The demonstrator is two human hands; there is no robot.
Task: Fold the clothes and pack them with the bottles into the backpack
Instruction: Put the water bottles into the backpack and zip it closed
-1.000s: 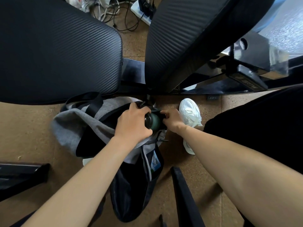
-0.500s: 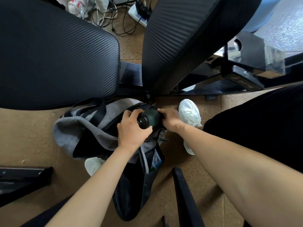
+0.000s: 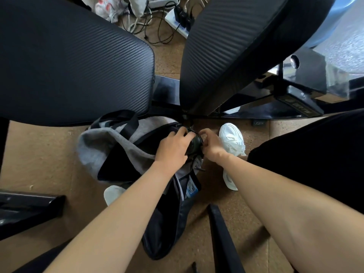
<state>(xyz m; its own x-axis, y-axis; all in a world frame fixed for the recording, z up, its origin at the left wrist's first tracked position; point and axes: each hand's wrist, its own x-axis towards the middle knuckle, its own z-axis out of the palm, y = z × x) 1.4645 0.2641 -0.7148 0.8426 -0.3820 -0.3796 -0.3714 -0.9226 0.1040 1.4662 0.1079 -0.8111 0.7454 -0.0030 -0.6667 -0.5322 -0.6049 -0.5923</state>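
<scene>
As left hand [image 3: 172, 147] and right hand [image 3: 211, 147] grip the bottle [image 3: 195, 143] mid-frame, it seemingly needs pushing deeper into the backpack [image 3: 165, 229].

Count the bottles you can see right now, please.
1. The dark bottle sits at the backpack's opening, gripped by the left hand, with the right hand close against it. Others may be hidden inside the backpack.

soft grey cloth backpack [image 3: 92, 152]; ribbed matt chair [image 3: 69, 71]; speckled cork-like floor [image 3: 39, 158].
</scene>
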